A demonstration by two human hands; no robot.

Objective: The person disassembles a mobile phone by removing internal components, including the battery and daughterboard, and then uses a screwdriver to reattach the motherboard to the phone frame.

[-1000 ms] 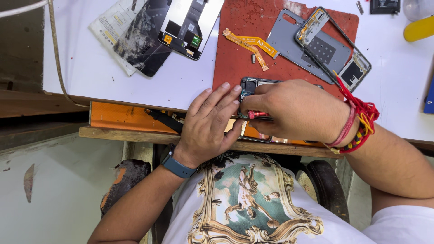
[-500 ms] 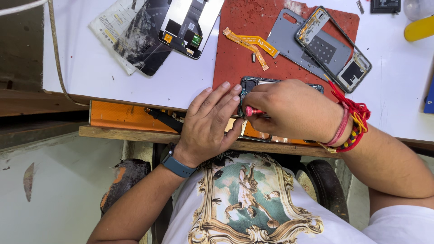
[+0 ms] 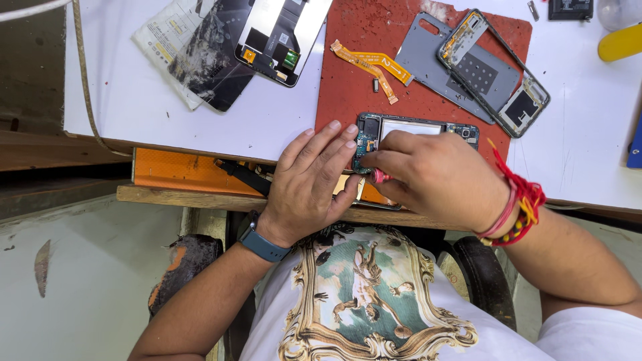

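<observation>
An opened phone with its circuit board showing lies on the red work mat at the table's front edge. My left hand lies flat against the phone's left end, fingers touching it. My right hand covers the phone's lower part and pinches a small tool with a red handle, its tip hidden at the phone's left end. Red thread bands and beads circle my right wrist, and a blue watch sits on my left.
On the mat lie orange flex cables, a grey back cover and a phone frame. A cracked screen and a display panel rest on the white table. A yellow object lies far right.
The view has shifted slightly. My right hand has slid a little left over the phone with the red-handled tool; my left hand stays against the phone's left end.
</observation>
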